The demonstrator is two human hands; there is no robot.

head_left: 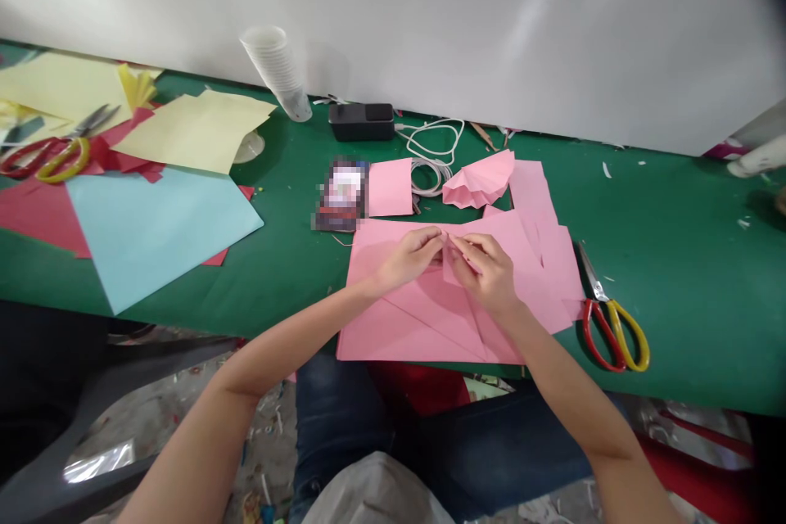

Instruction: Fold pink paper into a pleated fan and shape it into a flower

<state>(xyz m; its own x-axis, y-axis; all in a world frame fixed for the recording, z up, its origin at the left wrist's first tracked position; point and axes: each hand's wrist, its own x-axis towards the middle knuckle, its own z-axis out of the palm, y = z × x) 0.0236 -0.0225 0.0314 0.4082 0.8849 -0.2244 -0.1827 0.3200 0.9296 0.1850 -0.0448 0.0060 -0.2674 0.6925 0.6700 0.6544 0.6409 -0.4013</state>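
My left hand (410, 259) and my right hand (485, 268) meet over a stack of pink paper sheets (393, 319) on the green table (282, 262). Both hands pinch a small folded piece of pink paper (453, 255) between their fingertips. The fingers of each hand are curled and pressed together on that piece. A pleated pink paper fan (479, 180) lies just behind the hands, and a small pink sheet (390, 187) lies to its left.
Red-and-yellow scissors (611, 323) lie right of the pink stack. A white cable (433, 155), black box (361, 121) and stacked plastic cups (277, 70) sit at the back. Light blue (160, 229), yellow (196, 131) and red paper and second scissors (49, 155) are at left.
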